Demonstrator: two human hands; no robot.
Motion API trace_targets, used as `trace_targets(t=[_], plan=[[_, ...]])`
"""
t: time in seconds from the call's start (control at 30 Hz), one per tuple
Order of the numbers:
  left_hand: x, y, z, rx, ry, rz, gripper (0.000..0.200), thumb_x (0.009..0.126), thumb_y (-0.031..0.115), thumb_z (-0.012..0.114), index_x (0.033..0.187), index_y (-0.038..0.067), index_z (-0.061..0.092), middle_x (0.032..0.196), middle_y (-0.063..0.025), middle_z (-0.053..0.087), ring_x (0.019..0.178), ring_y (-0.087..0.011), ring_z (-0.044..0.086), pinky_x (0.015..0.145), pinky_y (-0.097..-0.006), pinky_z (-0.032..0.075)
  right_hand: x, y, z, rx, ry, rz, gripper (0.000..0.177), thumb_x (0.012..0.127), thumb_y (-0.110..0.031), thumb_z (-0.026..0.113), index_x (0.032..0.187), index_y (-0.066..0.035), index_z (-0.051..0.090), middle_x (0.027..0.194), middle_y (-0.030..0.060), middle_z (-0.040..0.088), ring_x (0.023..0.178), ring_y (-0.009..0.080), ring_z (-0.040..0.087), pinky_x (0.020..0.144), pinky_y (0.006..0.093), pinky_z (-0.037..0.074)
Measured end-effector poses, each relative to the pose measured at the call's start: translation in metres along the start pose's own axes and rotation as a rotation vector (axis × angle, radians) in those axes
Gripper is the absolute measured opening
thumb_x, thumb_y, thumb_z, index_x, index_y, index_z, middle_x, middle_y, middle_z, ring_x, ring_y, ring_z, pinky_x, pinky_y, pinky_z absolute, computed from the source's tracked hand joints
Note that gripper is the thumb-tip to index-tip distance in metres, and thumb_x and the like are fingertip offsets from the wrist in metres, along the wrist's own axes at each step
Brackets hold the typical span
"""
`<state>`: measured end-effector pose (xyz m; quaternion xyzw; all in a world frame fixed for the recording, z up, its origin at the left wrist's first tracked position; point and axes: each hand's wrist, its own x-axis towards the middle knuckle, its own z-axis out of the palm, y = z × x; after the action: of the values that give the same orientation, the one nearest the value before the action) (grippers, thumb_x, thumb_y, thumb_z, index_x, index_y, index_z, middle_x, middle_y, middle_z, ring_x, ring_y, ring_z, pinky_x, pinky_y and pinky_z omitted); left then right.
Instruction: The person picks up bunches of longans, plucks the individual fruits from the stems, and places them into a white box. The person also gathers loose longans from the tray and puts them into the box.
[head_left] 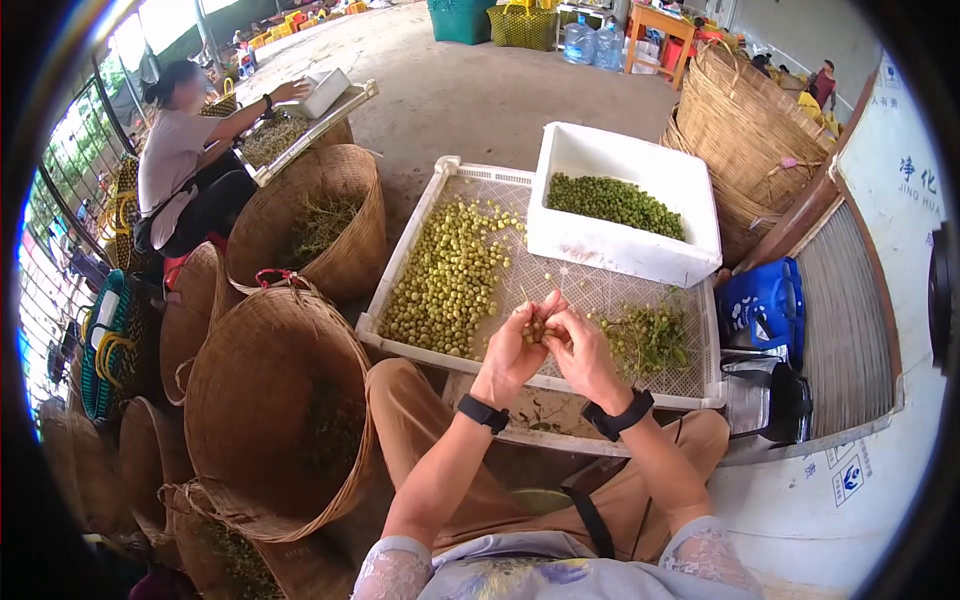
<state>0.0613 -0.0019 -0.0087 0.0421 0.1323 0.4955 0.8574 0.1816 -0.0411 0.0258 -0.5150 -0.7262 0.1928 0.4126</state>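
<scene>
My left hand (pixel 510 350) and my right hand (pixel 583 352) meet over the near edge of a white mesh tray (pixel 560 292). Both are closed, fingertips together, around a few small round green berries (pixel 538 331); the fingers partly hide them. Loose yellow-green berries (pixel 445 280) cover the tray's left side. To the right of my hands lies a pile of leafy green sprigs (pixel 645 338). A white foam box (pixel 625 255) rests on the tray's far right part, with darker green berries (pixel 615 203) inside.
Large wicker baskets (pixel 270 345) crowd the left, one holding stems (pixel 322 225). A co-worker (pixel 185 150) sits beyond them with an arm over another tray (pixel 310 135). At right stand a tall wicker basket (pixel 745 130), a blue bag (pixel 765 305) and a white panel (pixel 850 500).
</scene>
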Motion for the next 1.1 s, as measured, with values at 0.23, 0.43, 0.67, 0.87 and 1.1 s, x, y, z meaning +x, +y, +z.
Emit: trace_targets(t=[0.23, 0.43, 0.67, 0.87, 1.1], plan=[[-0.008, -0.005, 0.003, -0.048, 0.001, -0.005, 0.018, 0.095, 0.017, 0.036, 0.086, 0.007, 0.048, 0.117, -0.0121, 0.055, 0.119, -0.0277, 0.044, 0.102, -0.0395, 0.034, -0.004, 0.022, -0.008, 0.045, 0.117, 0.133, 0.01, 0.078, -0.001, 0.057, 0.084, -0.003, 0.05, 0.072, 0.0071, 0.054, 0.059, 0.0171, 0.054, 0.054, 0.029, 0.043], [-0.01, -0.004, 0.005, -0.045, -0.016, -0.014, 0.016, 0.093, 0.019, 0.041, 0.086, 0.008, 0.051, 0.118, -0.0091, 0.054, 0.12, -0.0265, 0.041, 0.102, -0.0421, 0.032, -0.004, 0.0, -0.037, 0.948, 0.015, 0.612, 0.006, 0.086, -0.01, 0.05, 0.083, -0.005, 0.052, 0.073, -0.0001, 0.054, 0.059, 0.0095, 0.052, 0.05, 0.023, 0.041], [-0.01, -0.011, -0.001, -0.001, -0.076, -0.016, 0.015, 0.091, 0.024, 0.045, 0.089, 0.013, 0.055, 0.125, -0.0018, 0.05, 0.124, -0.0242, 0.035, 0.099, -0.0427, 0.034, -0.023, -0.005, -0.014, 1.299, -0.188, 0.77, 0.014, 0.088, -0.02, 0.051, 0.087, -0.006, 0.053, 0.073, 0.0003, 0.051, 0.059, 0.0077, 0.049, 0.044, 0.0188, 0.035], [-0.015, -0.014, -0.002, 0.131, -0.086, 0.022, 0.014, 0.09, 0.026, 0.048, 0.093, 0.015, 0.057, 0.133, -0.002, 0.04, 0.127, -0.0241, 0.031, 0.094, -0.0422, 0.038, -0.027, -0.018, 0.003, 1.07, -0.042, 0.786, 0.009, 0.084, -0.017, 0.06, 0.084, -0.009, 0.055, 0.069, -0.0046, 0.046, 0.052, 0.0028, 0.04, 0.041, 0.0158, 0.028], [-0.015, -0.012, -0.002, 0.232, -0.076, 0.076, 0.012, 0.09, 0.021, 0.05, 0.094, 0.011, 0.056, 0.13, -0.0058, 0.043, 0.123, -0.0248, 0.034, 0.096, -0.0413, 0.036, -0.023, -0.01, 0.008, 1.213, 0.008, 0.886, 0.01, 0.083, -0.019, 0.061, 0.078, -0.012, 0.055, 0.069, -0.0056, 0.045, 0.052, 0.0027, 0.039, 0.041, 0.016, 0.027]])
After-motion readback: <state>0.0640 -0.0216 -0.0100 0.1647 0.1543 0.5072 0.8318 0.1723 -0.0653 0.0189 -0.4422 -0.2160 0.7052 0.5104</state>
